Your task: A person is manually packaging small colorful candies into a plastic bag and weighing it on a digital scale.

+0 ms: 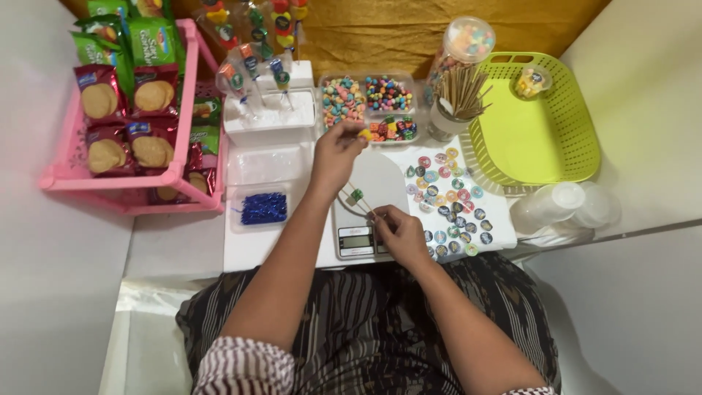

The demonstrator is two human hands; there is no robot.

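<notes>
My left hand (338, 150) is raised over the white table, pinching a small yellow candy (365, 134) between its fingertips, just in front of the clear trays of coloured candies (369, 106). My right hand (398, 230) grips the lower end of a thin wooden skewer (360, 197) that slants up to the left above a small white kitchen scale (363, 212). A green candy (356, 194) sits threaded on the skewer, a little below my left hand.
A pink rack (121, 179) of snack packets stands left. Wrapped candy skewers (252, 73) stand in a white foam block. A cup of skewers (457, 99), a lime basket (537, 121), round stickers (450, 197), blue ties (263, 208) and plastic cups (559, 205) surround the scale.
</notes>
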